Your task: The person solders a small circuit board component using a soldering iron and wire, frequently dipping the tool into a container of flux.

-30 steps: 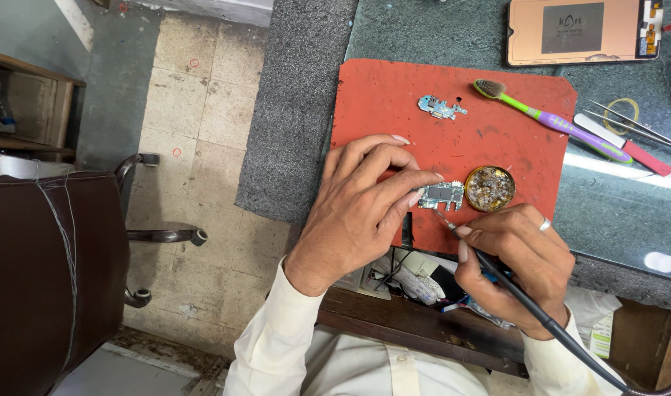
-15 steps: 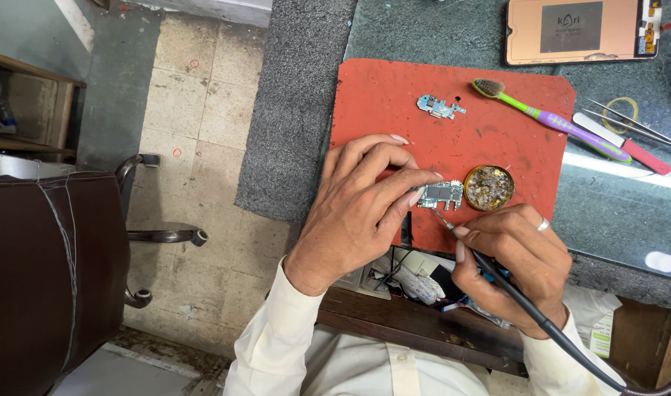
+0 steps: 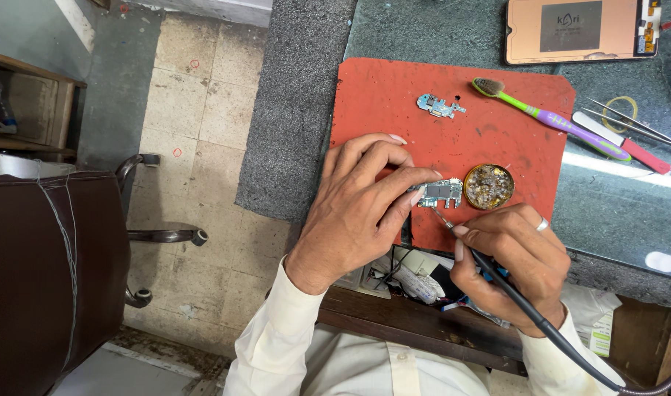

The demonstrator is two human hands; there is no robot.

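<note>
red mat (image 3: 379, 95) over a dark stone-like bench fills the view in front of both hands, with tiled floor and a brown chair (image 3: 49, 271) off past the left wrist.

my left hand (image 3: 357, 213) lies palm-down, its fingers curled and pinching the near end of the small circuit board (image 3: 442, 192) flat against the mat. the right hand (image 3: 515, 260) is closed pen-style round the soldering iron (image 3: 489, 275), tip down at the board's near edge, cable trailing back past the right wrist.

against the two earlier frames almost nothing has shifted: board, hands and iron sit where they were, only the iron tip looks a touch closer in. i read that as steady work on one spot rather than a move to a new one.

the board's long axis runs left hand to right hand, its far end pointing at the round tin (image 3: 489, 186) just beside it. beyond the fingertips lie a smaller board piece (image 3: 440, 106), a toothbrush (image 3: 548, 117) and tweezers (image 3: 632, 121).
</note>
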